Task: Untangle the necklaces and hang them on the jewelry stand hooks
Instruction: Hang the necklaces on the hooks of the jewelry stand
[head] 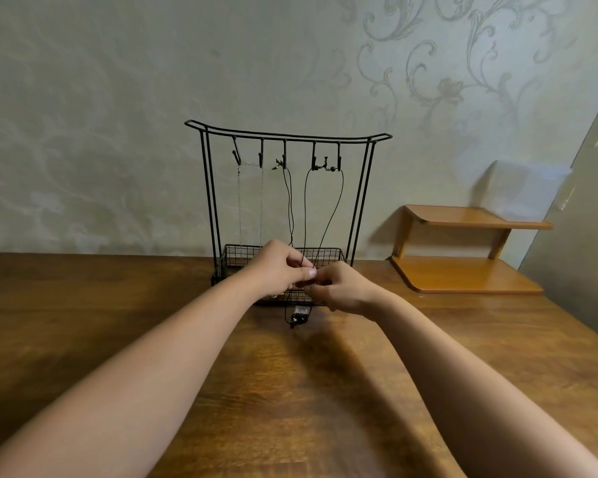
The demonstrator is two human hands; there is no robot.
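Observation:
A black wire jewelry stand [208,188] with several hooks stands at the far side of the wooden table. A silver chain necklace [239,201] hangs from its two left hooks. A black cord necklace [289,198] drops from the middle hook, and another black cord necklace [335,201] hangs from the two right hooks. Both cords run down into my hands in front of the stand's wire basket [328,252]. My left hand [277,269] and my right hand [342,288] meet fingertip to fingertip and pinch the cords. A dark pendant [299,314] lies on the table just below them.
The wooden table [290,391] spreads wide toward me. A small two-tier wooden shelf [463,253] stands at the back right by the patterned wall. A pale panel [584,215] leans at the far right.

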